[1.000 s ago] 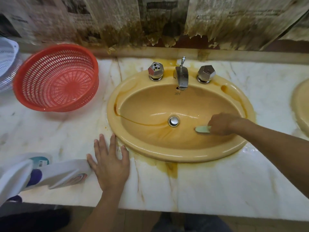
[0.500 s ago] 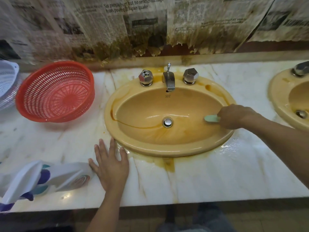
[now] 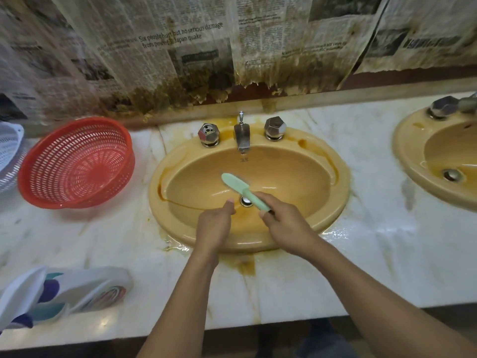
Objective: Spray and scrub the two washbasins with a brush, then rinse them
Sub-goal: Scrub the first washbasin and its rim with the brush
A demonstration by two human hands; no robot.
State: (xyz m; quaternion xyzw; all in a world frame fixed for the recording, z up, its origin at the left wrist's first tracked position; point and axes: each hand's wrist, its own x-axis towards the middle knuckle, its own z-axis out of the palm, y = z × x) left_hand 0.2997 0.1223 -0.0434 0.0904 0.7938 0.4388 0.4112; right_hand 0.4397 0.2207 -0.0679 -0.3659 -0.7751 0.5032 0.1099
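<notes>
A stained yellow washbasin (image 3: 284,177) is set in the marble counter in front of me, with a chrome tap (image 3: 241,136) and two knobs at its back. My right hand (image 3: 286,223) grips the handle of a pale green brush (image 3: 236,183), whose head points up and left above the drain (image 3: 246,200). My left hand (image 3: 214,226) hovers over the basin's near rim beside it, fingers curled under and thumb pointing forward, holding nothing. A second yellow washbasin (image 3: 413,161) shows at the right edge.
A red plastic basket (image 3: 77,164) stands left of the basin, with a white basket (image 3: 9,153) beyond it. White spray bottles (image 3: 64,290) lie on the counter's near left. Stained newspaper (image 3: 180,47) covers the wall. Wet patches lie on the marble counter (image 3: 361,254).
My right hand swung the brush from the basin's right side to the middle, lifting its head. My left hand left the counter and moved up over the basin's near rim.
</notes>
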